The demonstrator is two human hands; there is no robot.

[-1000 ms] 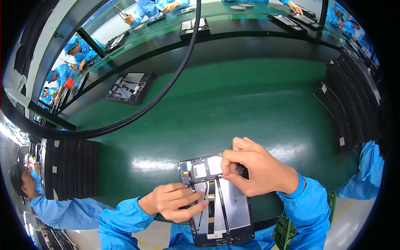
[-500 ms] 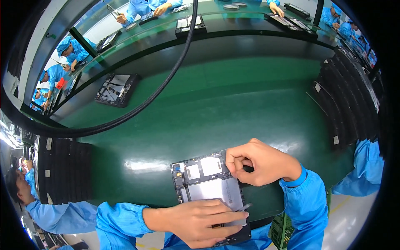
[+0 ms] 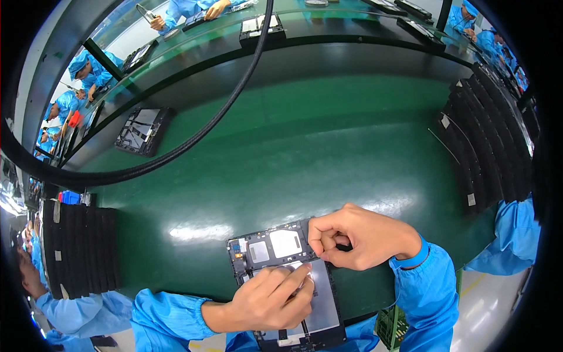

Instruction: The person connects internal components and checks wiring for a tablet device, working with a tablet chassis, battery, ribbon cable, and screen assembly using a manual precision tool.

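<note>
An opened tablet chassis point(image 3: 287, 276), back cover off and its boards and a pale grey panel exposed, is laid on the green bench top point(image 3: 328, 152) directly under both hands, its near end reaching to the bench edge in front of the person. The left hand point(image 3: 267, 299) is laid flat over the middle of the chassis, with the fingers extended and pressed down on a small pale strip at the top edge of the grey panel. The right hand point(image 3: 363, 237) is curled at the upper right corner of the chassis, thumb and forefinger pinched together; whether anything is gripped between them cannot be told. Several risks can be judged from this. If the left fingertips are pressed unevenly, the strip may be seated crooked or creased. If the right-hand pinch is pulled sideways, a thin part may be torn or the chassis dragged toward the bench edge. Beyond the hands to the left, a second opened unit point(image 3: 142, 130) is lying well apart, under a thick black hose point(image 3: 193, 138).
</note>
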